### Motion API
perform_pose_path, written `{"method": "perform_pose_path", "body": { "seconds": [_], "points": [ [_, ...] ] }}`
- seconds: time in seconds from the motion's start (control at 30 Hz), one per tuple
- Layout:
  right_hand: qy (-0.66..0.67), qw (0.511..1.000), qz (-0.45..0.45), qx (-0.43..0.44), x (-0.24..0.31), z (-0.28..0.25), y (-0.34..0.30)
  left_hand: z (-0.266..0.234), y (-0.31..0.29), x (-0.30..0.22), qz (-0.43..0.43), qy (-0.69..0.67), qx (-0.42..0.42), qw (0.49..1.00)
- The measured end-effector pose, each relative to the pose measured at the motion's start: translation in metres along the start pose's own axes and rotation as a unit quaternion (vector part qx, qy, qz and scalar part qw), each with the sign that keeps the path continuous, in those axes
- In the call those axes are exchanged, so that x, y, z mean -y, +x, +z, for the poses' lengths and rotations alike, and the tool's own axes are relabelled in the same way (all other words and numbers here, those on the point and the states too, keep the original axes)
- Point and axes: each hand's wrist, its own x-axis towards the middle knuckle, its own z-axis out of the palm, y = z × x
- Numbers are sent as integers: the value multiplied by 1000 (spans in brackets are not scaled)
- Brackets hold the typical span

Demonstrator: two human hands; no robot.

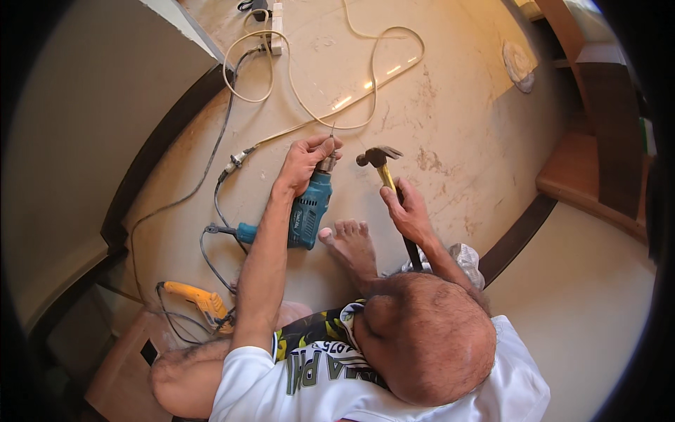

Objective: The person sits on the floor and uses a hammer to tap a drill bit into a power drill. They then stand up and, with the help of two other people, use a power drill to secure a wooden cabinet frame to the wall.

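Through my remote view, the left hand (302, 165) at eleven o'clock pinches the tip of the drill (310, 211), centred at nine; the right hand (410, 216), at three, grips the hammer (383, 169).

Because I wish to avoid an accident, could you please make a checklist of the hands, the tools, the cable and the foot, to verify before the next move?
1. Fingers clear of the bit: not ok; the left hand pinches the thin bit at the chuck of the teal drill.
2. Hammer gripped: ok; the right hand holds its handle.
3. Drill without power: cannot tell; its dark cable is partly hidden.
4. Foot protected: not ok; a bare foot is beside the drill.
5. Yellow tool away from both hands: ok; it lies at the lower left.
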Motion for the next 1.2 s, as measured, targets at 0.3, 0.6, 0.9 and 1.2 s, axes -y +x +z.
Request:
{"method": "perform_pose_path", "body": {
  "seconds": [0.3,0.6,0.9,1.2],
  "points": [
    [-21,991,-72,114,141,-40,10,-6,-35,19,112,62,12,992],
    [-58,983,-157,76,222,-75,4,20,-57,-1,184,227,-36,956],
    [-210,954,-147,157,158,-69,6,20,-57,2,242,293,-18,925],
    [-158,958,-224,89,174,-73,3,16,-53,12,226,283,-12,932]
  ]
}}
